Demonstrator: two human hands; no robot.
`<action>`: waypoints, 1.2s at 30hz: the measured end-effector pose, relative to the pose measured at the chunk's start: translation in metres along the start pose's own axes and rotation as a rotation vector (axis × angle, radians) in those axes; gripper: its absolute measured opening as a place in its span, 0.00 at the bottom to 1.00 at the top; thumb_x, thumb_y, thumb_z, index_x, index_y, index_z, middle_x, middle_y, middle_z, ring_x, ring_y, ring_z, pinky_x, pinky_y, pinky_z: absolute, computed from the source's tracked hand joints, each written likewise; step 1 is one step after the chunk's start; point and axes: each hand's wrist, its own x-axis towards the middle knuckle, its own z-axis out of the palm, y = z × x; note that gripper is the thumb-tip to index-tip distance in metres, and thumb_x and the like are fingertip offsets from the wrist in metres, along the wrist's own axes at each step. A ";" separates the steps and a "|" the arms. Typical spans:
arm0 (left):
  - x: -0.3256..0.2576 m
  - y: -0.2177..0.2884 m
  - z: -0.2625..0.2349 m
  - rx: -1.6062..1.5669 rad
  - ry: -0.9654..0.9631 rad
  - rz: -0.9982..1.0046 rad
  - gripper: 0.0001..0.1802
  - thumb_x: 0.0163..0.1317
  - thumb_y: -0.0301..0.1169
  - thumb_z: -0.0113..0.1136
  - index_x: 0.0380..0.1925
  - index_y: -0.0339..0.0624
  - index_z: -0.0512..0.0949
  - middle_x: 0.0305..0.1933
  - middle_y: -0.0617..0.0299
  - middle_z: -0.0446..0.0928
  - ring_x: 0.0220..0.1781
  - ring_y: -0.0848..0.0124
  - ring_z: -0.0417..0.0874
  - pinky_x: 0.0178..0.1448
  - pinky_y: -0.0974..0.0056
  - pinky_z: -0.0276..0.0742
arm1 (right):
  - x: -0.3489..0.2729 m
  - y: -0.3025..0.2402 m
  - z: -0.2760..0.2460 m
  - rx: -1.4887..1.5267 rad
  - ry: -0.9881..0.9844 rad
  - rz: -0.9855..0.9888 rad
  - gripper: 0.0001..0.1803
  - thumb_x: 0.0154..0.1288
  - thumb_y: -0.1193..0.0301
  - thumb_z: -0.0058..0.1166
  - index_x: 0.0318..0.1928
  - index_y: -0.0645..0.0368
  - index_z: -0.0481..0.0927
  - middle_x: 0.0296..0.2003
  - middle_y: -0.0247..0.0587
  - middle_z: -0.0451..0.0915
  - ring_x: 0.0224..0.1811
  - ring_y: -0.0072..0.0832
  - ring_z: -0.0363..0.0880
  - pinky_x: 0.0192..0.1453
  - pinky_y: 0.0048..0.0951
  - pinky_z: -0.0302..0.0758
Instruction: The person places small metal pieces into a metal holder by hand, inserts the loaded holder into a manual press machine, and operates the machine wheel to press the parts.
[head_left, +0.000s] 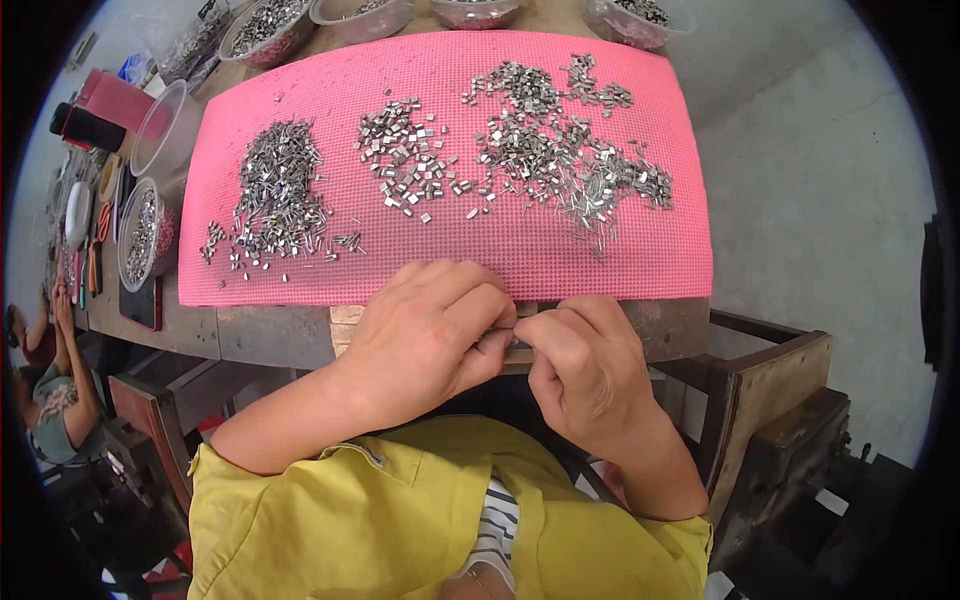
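Both my hands meet at the near edge of the pink mesh mat [420, 260]. My left hand [430, 320] has its fingers curled, thumb and forefinger pinched together. Opposite it, my right hand [585, 365] is closed in a pinch too, its fingertips almost touching the left ones. Something small and dark seems to sit between the fingertips, but it is too hidden to name. Beyond the hands lie piles of small silvery metal pieces: thin pin-like ones [280, 190] at left, flat blocks [400, 150] in the middle, and a mixed heap [530, 145] at right.
Clear plastic tubs [265, 35] of metal pieces line the far edge. At left stand another filled tub [145, 235], an empty clear container [165, 130], a black-and-pink cylinder [90, 125], a phone [142, 303] and tools. Another person [65, 390] sits far left.
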 end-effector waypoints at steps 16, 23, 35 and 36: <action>-0.004 -0.003 0.013 0.016 0.082 0.008 0.11 0.50 0.28 0.70 0.34 0.46 0.79 0.36 0.64 0.78 0.38 0.61 0.81 0.43 0.58 0.74 | -0.002 -0.002 -0.008 -0.130 -0.075 -0.033 0.22 0.61 0.74 0.59 0.56 0.60 0.74 0.39 0.40 0.79 0.41 0.39 0.79 0.47 0.41 0.77; -0.001 0.000 0.014 0.063 0.071 0.043 0.12 0.48 0.26 0.69 0.32 0.47 0.78 0.34 0.65 0.77 0.35 0.62 0.80 0.40 0.59 0.74 | -0.022 0.008 -0.020 -0.042 0.012 0.122 0.30 0.56 0.84 0.61 0.60 0.60 0.71 0.48 0.48 0.82 0.48 0.49 0.82 0.53 0.47 0.77; 0.001 0.006 0.013 0.221 0.050 0.079 0.12 0.48 0.26 0.69 0.32 0.47 0.77 0.35 0.66 0.76 0.34 0.64 0.79 0.40 0.60 0.71 | -0.034 0.010 -0.022 0.006 0.067 0.196 0.30 0.56 0.88 0.61 0.60 0.62 0.71 0.45 0.50 0.81 0.46 0.51 0.82 0.53 0.48 0.77; 0.000 0.007 0.012 0.270 0.031 0.090 0.13 0.46 0.25 0.69 0.32 0.46 0.77 0.36 0.65 0.78 0.35 0.65 0.80 0.39 0.60 0.71 | -0.035 0.010 -0.021 0.010 0.072 0.198 0.30 0.56 0.88 0.61 0.60 0.62 0.71 0.45 0.50 0.81 0.46 0.51 0.82 0.53 0.48 0.77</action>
